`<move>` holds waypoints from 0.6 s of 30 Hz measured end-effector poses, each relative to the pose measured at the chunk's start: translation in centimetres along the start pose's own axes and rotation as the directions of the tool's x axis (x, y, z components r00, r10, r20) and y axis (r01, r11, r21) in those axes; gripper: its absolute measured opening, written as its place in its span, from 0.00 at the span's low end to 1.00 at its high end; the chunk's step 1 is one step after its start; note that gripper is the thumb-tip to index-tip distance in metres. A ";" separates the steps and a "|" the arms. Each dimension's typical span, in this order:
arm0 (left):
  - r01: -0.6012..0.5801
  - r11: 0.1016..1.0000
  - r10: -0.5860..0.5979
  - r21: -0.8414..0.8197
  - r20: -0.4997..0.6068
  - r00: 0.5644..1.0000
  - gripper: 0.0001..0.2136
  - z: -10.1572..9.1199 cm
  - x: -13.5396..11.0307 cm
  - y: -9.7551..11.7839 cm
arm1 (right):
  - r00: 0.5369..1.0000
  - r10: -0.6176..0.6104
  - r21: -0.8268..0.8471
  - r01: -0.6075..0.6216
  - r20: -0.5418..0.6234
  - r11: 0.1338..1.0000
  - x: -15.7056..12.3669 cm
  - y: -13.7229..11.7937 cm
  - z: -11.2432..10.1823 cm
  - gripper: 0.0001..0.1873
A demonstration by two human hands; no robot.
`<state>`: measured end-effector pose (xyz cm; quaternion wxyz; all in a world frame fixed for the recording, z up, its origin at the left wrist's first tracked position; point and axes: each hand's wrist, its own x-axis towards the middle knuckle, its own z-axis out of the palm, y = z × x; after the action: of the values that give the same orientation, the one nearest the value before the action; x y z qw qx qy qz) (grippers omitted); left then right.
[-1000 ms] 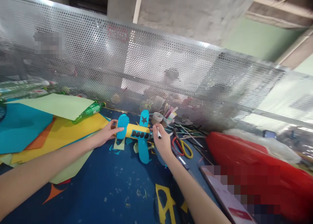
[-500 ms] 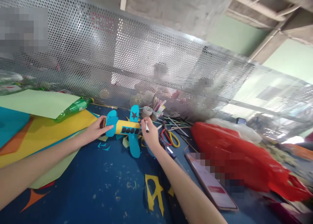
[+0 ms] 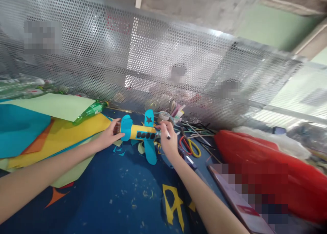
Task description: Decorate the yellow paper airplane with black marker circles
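Note:
A toy airplane [image 3: 135, 132] made of yellow and blue paper lies across the blue table [image 3: 107, 196]. It has black round windows along its body and a black star on the far wing. My left hand [image 3: 113, 134] is closed around its tail end at the left. In my right hand [image 3: 169, 140] is a marker pen [image 3: 167, 135] with a white end, its other end at the right part of the yellow body. Fingers hide the exact contact of the pen with the paper. Small blue paper scraps [image 3: 119, 150] lie below the tail.
Red and yellow-handled scissors [image 3: 190, 147] lie right of my right hand. Further right are a phone [image 3: 237, 200] and a red plastic bag [image 3: 258, 159]. Coloured paper sheets [image 3: 63, 138] and a green bottle [image 3: 90, 112] lie left. A perforated metal panel [image 3: 153, 53] stands behind.
The view has shifted, so the airplane and both hands appear further right. My left hand still grips the tail, and the marker pen remains in my right hand near the body's right end.

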<state>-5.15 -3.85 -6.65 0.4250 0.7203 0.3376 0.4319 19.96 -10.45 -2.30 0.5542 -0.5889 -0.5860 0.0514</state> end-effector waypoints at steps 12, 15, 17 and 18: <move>0.019 1.000 -0.018 -0.001 0.060 0.998 0.30 0.3 0.0 -0.1 | 0.927 -0.117 0.465 -0.067 0.356 0.883 -4.0 -3.5 3.0 0.05; 0.023 0.999 -0.024 0.025 0.043 0.999 0.27 0.2 0.0 -0.2 | 0.931 -0.128 0.428 -0.033 0.341 0.903 -4.3 -2.8 3.1 0.07; 0.021 0.999 -0.022 0.030 0.045 0.999 0.26 0.2 0.0 -0.3 | 0.936 -0.134 0.400 -0.008 0.324 0.916 -4.5 -2.4 3.2 0.08; 0.018 1.000 -0.019 0.022 0.048 0.999 0.26 0.3 0.0 -0.4 | 0.940 -0.133 0.397 -0.003 0.315 0.918 -4.6 -2.3 3.4 0.08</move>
<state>-4.94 -3.78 -7.10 0.4291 0.7318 0.3388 0.4069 14.69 -12.60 -4.66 0.5542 -0.4288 -0.6690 0.2481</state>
